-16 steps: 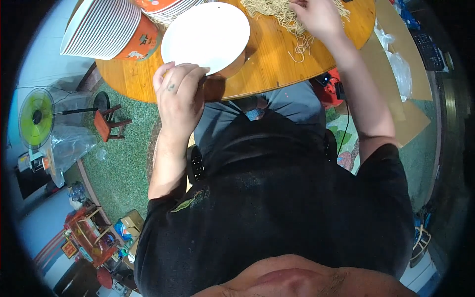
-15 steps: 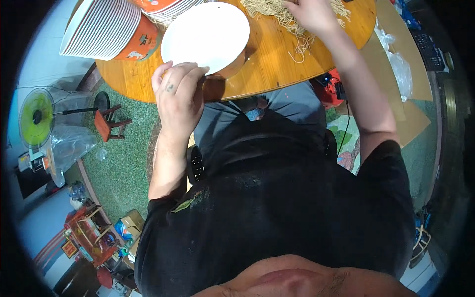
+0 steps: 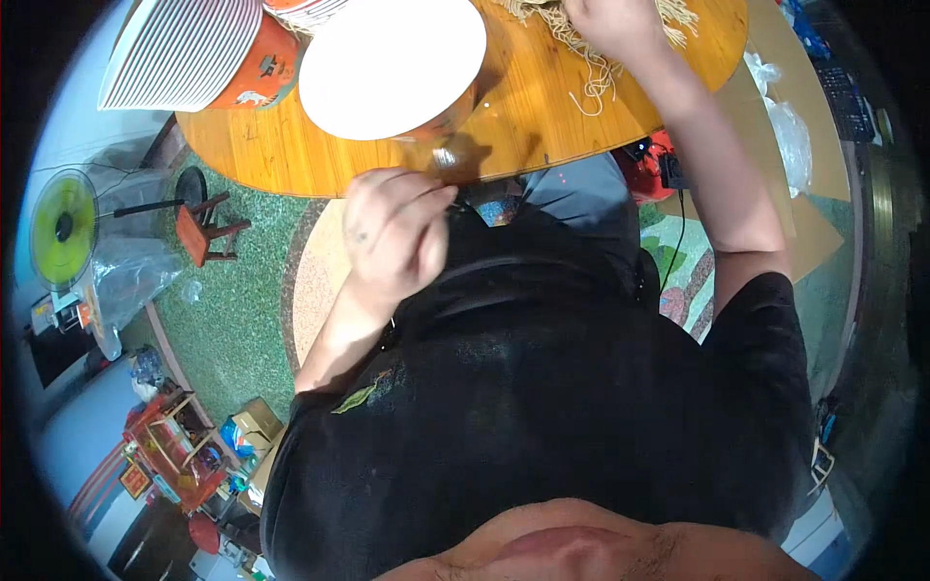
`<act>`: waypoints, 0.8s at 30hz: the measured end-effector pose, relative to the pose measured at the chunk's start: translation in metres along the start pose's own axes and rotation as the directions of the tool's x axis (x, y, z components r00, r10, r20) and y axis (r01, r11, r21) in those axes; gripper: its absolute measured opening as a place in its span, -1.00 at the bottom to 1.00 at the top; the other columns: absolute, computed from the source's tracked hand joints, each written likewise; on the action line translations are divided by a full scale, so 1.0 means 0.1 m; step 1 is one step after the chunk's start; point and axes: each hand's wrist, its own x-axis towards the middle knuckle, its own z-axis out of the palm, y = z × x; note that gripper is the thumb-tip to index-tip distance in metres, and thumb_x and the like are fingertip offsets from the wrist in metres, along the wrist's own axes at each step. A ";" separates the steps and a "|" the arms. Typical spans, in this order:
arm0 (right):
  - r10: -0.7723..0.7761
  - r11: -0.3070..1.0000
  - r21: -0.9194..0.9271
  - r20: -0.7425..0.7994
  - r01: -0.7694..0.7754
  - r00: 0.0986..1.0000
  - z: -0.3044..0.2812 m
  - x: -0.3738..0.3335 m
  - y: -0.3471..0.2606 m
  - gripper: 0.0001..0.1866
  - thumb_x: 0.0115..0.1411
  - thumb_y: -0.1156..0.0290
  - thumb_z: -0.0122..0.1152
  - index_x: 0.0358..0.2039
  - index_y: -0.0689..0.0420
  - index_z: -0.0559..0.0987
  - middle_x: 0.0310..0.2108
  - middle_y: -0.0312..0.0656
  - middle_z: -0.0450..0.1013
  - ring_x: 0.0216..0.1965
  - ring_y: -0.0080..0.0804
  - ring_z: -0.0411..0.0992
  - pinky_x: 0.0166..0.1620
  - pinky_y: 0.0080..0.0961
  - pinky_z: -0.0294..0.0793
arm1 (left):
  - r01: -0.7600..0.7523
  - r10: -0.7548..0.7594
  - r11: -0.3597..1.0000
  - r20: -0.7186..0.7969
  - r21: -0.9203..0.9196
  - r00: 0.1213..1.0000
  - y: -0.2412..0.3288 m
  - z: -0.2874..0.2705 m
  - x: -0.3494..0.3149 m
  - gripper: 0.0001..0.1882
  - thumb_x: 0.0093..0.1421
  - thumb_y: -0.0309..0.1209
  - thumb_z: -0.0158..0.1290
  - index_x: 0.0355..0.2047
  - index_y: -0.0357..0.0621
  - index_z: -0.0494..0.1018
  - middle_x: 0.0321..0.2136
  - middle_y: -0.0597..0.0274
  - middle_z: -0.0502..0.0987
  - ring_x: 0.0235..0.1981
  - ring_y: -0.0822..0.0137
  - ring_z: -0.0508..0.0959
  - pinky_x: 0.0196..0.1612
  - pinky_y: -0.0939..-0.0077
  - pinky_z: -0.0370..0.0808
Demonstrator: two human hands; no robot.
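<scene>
A white-lined paper bowl [image 3: 392, 68] with a partly orange outside stands at the table's near edge. My left hand [image 3: 397, 228] hovers just in front of that edge, below the bowl and apart from it. Its fingers are curled and pressed together; whatever they hold, if anything, is hidden. A small shiny glint lies between this hand and the bowl, too blurred to name. At the top, my right hand [image 3: 617, 27] is closed on a heap of pale yellow noodles [image 3: 678, 21], its fingertips cut off by the picture's edge. Loose strands [image 3: 596, 92] trail toward me.
A tall stack of orange paper bowls [image 3: 194, 58] leans at the table's left, with another stack behind. The wooden table [image 3: 281, 155] has a curved edge. A green fan [image 3: 64, 228] and a small stool [image 3: 199, 232] stand left; cardboard [image 3: 812, 237] lies right.
My left hand has let go of the bowl's rim and drawn back toward me, its fingers curling. My right hand has shifted slightly up over the noodles.
</scene>
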 end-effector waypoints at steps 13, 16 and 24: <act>0.046 0.952 -0.302 -0.017 -0.049 0.999 -0.05 -0.69 -0.33 -0.90 0.18 0.39 0.39 -0.32 0.12 0.69 -0.34 -0.16 0.62 -0.28 -0.22 0.59 -0.19 -0.37 0.57 | 0.539 -0.371 0.741 0.425 -0.402 0.826 0.09 0.74 0.13 -0.88 0.24 -0.56 0.21 -0.22 -0.28 0.57 -0.40 0.15 0.55 -0.37 0.24 0.57 -0.26 0.45 0.50; 0.107 0.967 -0.222 -0.087 -0.124 0.990 -0.02 -0.96 -0.43 -0.93 0.18 0.44 0.38 -0.34 0.14 0.68 -0.33 -0.18 0.61 -0.26 -0.21 0.57 -0.18 -0.36 0.55 | 0.522 -0.385 0.753 0.376 -0.400 0.843 0.11 0.83 0.19 -0.91 0.26 -0.52 0.22 -0.26 -0.27 0.56 -0.44 0.12 0.52 -0.47 0.26 0.56 -0.39 0.44 0.50; 0.255 0.967 0.040 -0.185 -0.252 0.949 -0.10 -1.28 -0.76 -0.92 0.14 0.50 0.39 -0.33 0.16 0.70 -0.32 -0.17 0.62 -0.22 -0.21 0.59 -0.12 -0.38 0.55 | 0.460 -0.417 0.822 0.196 -0.336 0.888 0.09 1.15 0.44 -0.67 0.22 -0.59 0.26 0.00 -0.28 0.52 -0.29 0.16 0.49 -0.41 0.42 0.55 -0.30 0.56 0.54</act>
